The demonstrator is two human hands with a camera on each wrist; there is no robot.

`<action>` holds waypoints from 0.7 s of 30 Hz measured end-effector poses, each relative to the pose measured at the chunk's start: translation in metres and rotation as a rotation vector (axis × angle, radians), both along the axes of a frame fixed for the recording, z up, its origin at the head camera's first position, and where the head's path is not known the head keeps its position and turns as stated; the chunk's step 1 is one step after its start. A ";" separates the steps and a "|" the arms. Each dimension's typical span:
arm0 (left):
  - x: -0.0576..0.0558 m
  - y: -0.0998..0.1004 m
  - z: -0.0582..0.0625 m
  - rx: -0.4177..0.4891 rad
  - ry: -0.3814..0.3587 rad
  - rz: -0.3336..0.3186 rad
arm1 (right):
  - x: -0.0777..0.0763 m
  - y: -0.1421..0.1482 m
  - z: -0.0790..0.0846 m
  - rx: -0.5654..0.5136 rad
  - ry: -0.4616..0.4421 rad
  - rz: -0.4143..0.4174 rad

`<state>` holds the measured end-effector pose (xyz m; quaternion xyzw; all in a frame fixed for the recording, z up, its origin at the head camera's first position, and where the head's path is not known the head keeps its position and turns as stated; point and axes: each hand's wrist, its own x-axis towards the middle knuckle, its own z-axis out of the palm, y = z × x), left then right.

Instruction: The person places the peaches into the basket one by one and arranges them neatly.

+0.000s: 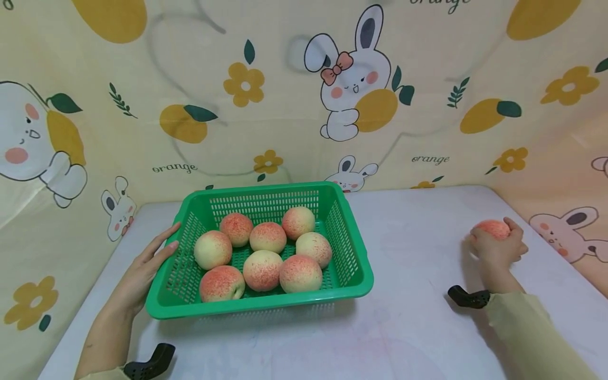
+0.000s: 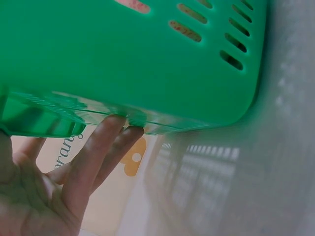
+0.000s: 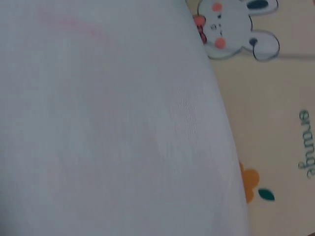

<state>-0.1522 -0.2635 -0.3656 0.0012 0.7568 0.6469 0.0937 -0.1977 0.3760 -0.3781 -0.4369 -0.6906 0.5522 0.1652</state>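
Note:
In the head view, a green plastic basket (image 1: 258, 307) holds several yellow-and-red peaches (image 1: 263, 270). At its left side is my left hand (image 1: 138, 274), fingers straight and touching the rim. The left wrist view shows two fingertips (image 2: 114, 120) against the basket's outer wall (image 2: 147, 83), with the palm turned toward it. Far off on the right of the table, my right hand (image 1: 497, 248) grips a single reddish peach (image 1: 494, 228), partly hidden behind the fingers. Neither that hand nor its peach shows in the right wrist view.
Everything stands on a white-covered table (image 1: 408, 316). A patterned cloth (image 1: 285, 126) with rabbits and oranges hangs behind and at both sides. Black wrist devices (image 1: 467, 297) sit at both sleeves. The table's edge curves through the right wrist view.

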 end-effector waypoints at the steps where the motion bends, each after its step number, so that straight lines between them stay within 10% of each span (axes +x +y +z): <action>1: 0.000 0.000 0.000 0.001 0.002 -0.001 | -0.001 -0.003 0.000 -0.004 0.002 0.018; 21: 0.002 0.001 0.001 0.015 0.015 -0.006 | -0.007 -0.084 0.022 -0.143 0.197 0.382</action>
